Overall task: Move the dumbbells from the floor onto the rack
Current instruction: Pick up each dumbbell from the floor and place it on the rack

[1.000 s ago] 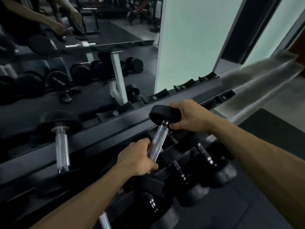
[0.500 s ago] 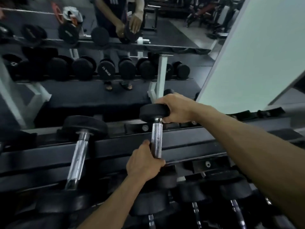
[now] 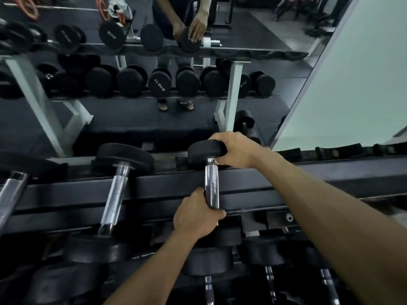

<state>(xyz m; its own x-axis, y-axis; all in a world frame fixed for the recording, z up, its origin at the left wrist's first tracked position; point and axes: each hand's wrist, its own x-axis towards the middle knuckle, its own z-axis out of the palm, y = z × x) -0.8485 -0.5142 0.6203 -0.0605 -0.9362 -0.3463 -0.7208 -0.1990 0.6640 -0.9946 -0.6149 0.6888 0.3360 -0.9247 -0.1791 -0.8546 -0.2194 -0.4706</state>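
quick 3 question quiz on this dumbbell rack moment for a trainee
1. True or false: both hands hold the same dumbbell.
2. Which hand grips the chrome handle? A left B right
3. What does the right hand grip?

Key
1. True.
2. A, the left hand, at the near end.
3. The dumbbell's far black head, over the rack's top rail.

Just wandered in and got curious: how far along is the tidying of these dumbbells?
Done: a larger dumbbell already lies across the top rails of the rack, and more fill the lower tier. In hand: the left hand grips the handle of a small dumbbell, while the right hand holds its far head over a cradle. Left: empty cradles to the right; the floor is mostly hidden.
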